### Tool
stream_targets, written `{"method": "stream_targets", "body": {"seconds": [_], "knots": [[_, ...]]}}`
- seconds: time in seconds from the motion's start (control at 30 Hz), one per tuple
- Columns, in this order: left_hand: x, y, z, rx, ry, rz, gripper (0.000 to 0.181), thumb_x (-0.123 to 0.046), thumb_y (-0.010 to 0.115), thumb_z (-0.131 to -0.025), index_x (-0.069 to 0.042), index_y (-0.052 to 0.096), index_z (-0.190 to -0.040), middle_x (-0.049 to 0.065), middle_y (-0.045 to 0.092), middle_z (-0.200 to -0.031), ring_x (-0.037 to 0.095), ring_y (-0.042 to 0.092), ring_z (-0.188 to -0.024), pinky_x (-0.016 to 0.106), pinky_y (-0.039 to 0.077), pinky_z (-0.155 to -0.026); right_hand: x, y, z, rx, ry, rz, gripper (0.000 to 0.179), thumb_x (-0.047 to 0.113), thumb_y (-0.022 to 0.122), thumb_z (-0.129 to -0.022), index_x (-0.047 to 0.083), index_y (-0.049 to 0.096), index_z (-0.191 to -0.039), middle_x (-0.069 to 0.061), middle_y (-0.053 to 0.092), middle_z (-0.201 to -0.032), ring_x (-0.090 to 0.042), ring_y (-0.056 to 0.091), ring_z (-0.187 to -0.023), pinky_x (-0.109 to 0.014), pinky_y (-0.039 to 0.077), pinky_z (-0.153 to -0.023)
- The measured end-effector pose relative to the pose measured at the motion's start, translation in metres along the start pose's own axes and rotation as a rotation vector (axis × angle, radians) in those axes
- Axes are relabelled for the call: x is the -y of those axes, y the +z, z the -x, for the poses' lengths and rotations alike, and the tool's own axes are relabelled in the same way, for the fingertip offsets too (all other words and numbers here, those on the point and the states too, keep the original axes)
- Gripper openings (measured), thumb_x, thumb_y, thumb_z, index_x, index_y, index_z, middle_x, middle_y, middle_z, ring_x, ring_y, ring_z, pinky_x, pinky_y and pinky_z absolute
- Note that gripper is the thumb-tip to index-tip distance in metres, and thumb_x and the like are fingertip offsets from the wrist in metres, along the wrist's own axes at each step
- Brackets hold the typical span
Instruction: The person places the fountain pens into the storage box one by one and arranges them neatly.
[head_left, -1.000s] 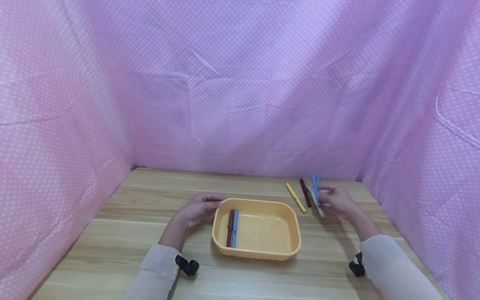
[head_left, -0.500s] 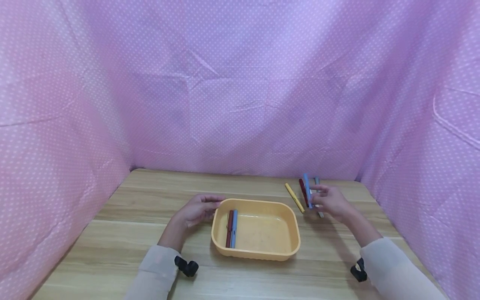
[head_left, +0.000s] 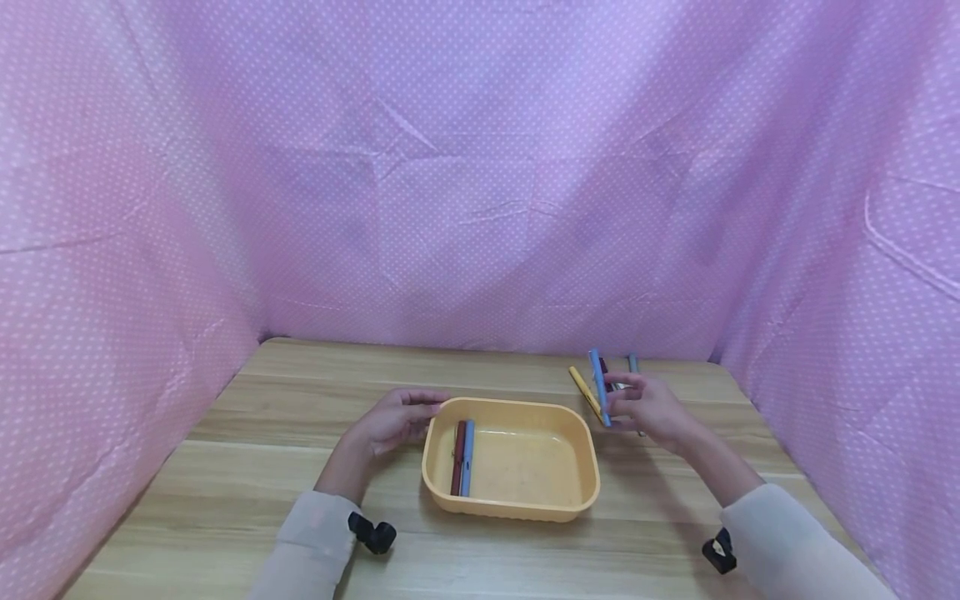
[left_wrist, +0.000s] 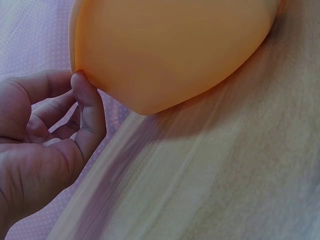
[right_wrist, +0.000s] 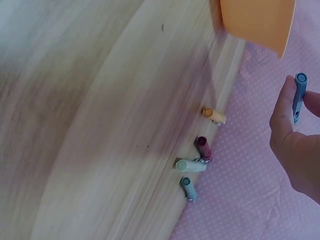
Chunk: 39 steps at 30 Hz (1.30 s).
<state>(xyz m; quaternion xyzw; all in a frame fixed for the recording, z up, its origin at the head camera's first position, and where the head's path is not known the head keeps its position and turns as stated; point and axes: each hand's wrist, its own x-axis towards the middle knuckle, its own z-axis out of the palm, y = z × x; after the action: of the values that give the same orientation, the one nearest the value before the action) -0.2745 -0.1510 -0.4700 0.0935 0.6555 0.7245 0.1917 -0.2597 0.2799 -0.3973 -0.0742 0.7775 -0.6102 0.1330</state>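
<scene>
My right hand [head_left: 651, 410] pinches a blue pen [head_left: 599, 385] between thumb and fingers. The pen is raised above the table and tilted, beside the yellow container [head_left: 517, 510]. In the right wrist view the same blue pen [right_wrist: 299, 97] shows end-on. My left hand [head_left: 397, 421] pinches the container's left rim, thumb on the outside in the left wrist view. Inside, at the left, a dark red pen [head_left: 458, 458] and a blue pen [head_left: 468, 458] lie side by side.
On the table's far right lie a yellow pen [right_wrist: 214, 115], a dark red pen [right_wrist: 204, 148], a pale pen [right_wrist: 190, 165] and a grey-blue pen [right_wrist: 188, 188]. My right hand partly hides them in the head view. Pink dotted cloth [head_left: 480, 208] hangs behind the wooden table [head_left: 247, 467].
My right hand has lifted the blue pen from the group and carried it left, over the dark red and yellow pens. My left hand and the container stay nearly still.
</scene>
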Motion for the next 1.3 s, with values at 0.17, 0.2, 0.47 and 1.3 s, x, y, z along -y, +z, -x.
{"method": "stream_targets", "body": {"seconds": [0.17, 0.2, 0.47, 1.3], "knots": [[0.0, 0.0, 0.0, 0.001, 0.004, -0.002, 0.041, -0.005, 0.062, -0.1, 0.008, 0.056, -0.138, 0.018, 0.068, -0.128, 0.019, 0.07, -0.104, 0.033, 0.059, -0.087, 0.004, 0.008, 0.003, 0.016, 0.001, 0.004, 0.07, -0.008, 0.06, -0.093, -0.008, 0.027, -0.155, -0.034, 0.054, -0.127, -0.028, 0.069, -0.101, -0.041, 0.06, -0.09], [-0.001, 0.0, 0.001, 0.002, 0.005, -0.003, 0.04, -0.005, 0.062, -0.1, 0.008, 0.056, -0.138, 0.019, 0.068, -0.128, 0.02, 0.07, -0.104, 0.033, 0.06, -0.086, 0.005, 0.009, 0.004, 0.02, 0.003, 0.004, 0.07, -0.008, 0.061, -0.093, -0.007, 0.028, -0.155, -0.034, 0.055, -0.126, -0.029, 0.068, -0.101, -0.041, 0.06, -0.09], [-0.001, 0.0, 0.001, 0.004, 0.008, -0.004, 0.041, -0.006, 0.062, -0.1, 0.008, 0.056, -0.138, 0.02, 0.067, -0.129, 0.021, 0.07, -0.105, 0.033, 0.059, -0.086, 0.013, 0.022, 0.01, 0.072, -0.013, -0.004, 0.067, -0.009, 0.062, -0.094, -0.008, 0.032, -0.154, -0.027, 0.059, -0.115, -0.033, 0.069, -0.099, -0.047, 0.06, -0.089], [-0.002, -0.001, -0.002, -0.001, 0.004, 0.008, 0.039, -0.004, 0.061, -0.101, 0.008, 0.056, -0.138, 0.018, 0.068, -0.127, 0.021, 0.069, -0.107, 0.033, 0.059, -0.087, 0.01, 0.069, 0.018, 0.238, -0.028, -0.037, 0.067, -0.008, 0.066, -0.087, -0.009, 0.04, -0.149, -0.021, 0.061, -0.105, -0.026, 0.069, -0.086, -0.049, 0.062, -0.082]]}}
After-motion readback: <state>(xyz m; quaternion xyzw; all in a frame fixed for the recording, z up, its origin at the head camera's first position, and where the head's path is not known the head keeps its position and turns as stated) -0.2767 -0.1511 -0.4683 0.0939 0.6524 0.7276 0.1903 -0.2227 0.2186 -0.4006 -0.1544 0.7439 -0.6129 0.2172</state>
